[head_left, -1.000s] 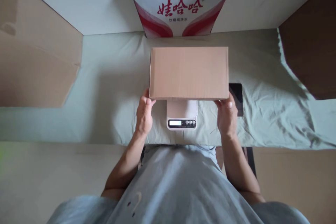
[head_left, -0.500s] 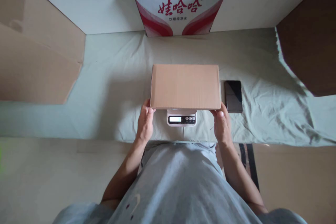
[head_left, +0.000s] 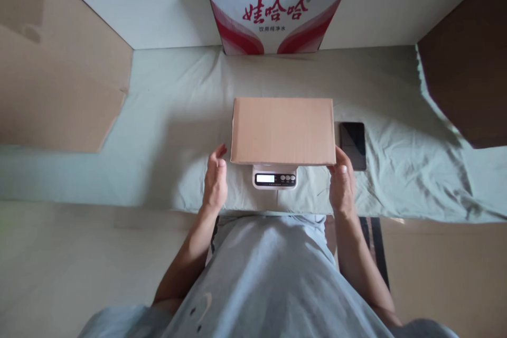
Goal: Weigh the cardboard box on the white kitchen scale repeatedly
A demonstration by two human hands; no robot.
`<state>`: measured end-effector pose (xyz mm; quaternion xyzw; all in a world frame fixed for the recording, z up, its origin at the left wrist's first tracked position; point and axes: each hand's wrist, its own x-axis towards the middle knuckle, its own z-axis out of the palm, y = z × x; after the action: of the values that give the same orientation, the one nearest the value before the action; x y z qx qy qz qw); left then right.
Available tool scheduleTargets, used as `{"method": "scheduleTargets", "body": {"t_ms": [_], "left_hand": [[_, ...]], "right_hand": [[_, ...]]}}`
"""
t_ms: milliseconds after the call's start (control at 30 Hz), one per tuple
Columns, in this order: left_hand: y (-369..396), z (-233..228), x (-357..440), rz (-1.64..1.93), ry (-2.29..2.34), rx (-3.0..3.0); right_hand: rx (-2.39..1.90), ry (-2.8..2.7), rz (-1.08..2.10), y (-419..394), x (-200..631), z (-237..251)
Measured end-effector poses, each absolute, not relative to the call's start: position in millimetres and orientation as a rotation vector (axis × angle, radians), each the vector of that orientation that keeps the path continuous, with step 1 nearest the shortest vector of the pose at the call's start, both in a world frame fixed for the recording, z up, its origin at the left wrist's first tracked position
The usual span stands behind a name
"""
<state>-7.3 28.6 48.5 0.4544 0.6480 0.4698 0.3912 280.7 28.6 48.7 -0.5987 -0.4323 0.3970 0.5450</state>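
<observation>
Plain brown cardboard box (head_left: 283, 130) sits flat on a small white scale (head_left: 274, 178), long side across the view. Box covers the platform; only the scale's front strip with lit display and 3 buttons shows below the box's near edge.

Left hand (head_left: 215, 182) is just off the box's near-left corner, palm turned inward, fingers (head_left: 220, 152) loosely spread, a visible gap to the cardboard, gripping nothing.

Right hand (head_left: 343, 185) is at the near-right corner, fingers extended and relaxed; fingertips are right at the box's edge, can't tell if touching. No grip on it.

Black phone (head_left: 353, 144) lies screen-up just right of the box, beside the right hand.

All on a tabletop covered with wrinkled pale green cloth (head_left: 166, 132). White-and-red printed carton (head_left: 277, 8) stands at the far edge behind the box. Flat brown cardboard sheets: 1 far left (head_left: 55, 90), 1 far right (head_left: 467, 63).
</observation>
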Motion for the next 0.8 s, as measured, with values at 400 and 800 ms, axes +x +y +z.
{"method": "scheduleTargets", "body": {"t_ms": [400,800], "left_hand": [[24,52,-3,1.221,1.557,1.153],[38,66,11,1.241,1.487,1.238]], "right_hand": [[-1.395,-1.031,0.958,29,279,52],[-1.334,-1.036,0.878,47,267,62]]}}
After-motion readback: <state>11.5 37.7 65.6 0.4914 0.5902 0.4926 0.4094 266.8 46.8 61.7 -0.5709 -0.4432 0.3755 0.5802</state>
